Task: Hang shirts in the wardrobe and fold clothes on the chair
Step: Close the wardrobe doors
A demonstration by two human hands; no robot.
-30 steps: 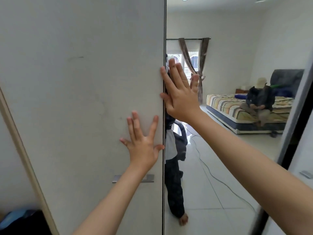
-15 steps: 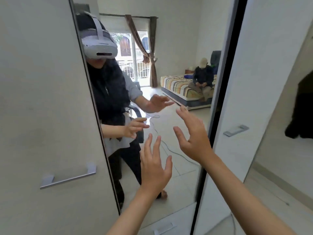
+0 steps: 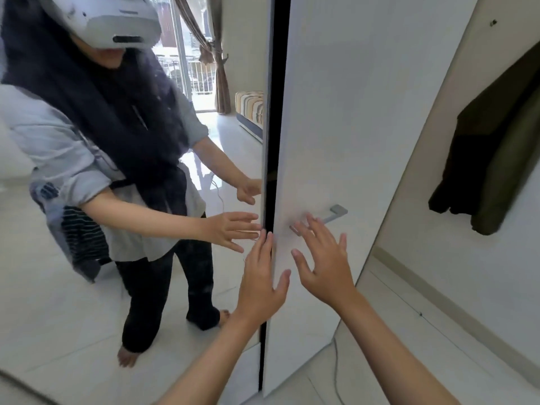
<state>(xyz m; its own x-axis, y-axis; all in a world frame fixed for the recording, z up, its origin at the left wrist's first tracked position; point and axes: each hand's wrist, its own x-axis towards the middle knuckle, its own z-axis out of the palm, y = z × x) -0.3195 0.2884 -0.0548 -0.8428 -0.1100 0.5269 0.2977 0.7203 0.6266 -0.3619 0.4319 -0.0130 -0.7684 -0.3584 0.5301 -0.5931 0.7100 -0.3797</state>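
Observation:
I face the wardrobe. A mirrored door panel (image 3: 228, 325) fills the left and shows my own reflection. To its right stands a white wardrobe door (image 3: 344, 118) with a metal bar handle (image 3: 333, 214). My left hand (image 3: 261, 283) is open, fingertips at the dark edge between mirror and white door. My right hand (image 3: 324, 258) is open with spread fingers, flat near the white door just below the handle, fingertips over its lower end. Neither hand holds anything.
A dark olive garment (image 3: 493, 147) hangs on the wall at the right. A thin cable (image 3: 336, 372) lies on the tiled floor by the door's foot. The mirror reflects a striped bed (image 3: 249, 109), curtains and a bright window.
My view has swung right and down. Both hands left the first white panel and the mirror and moved to the mirror's right edge and the white door by its handle.

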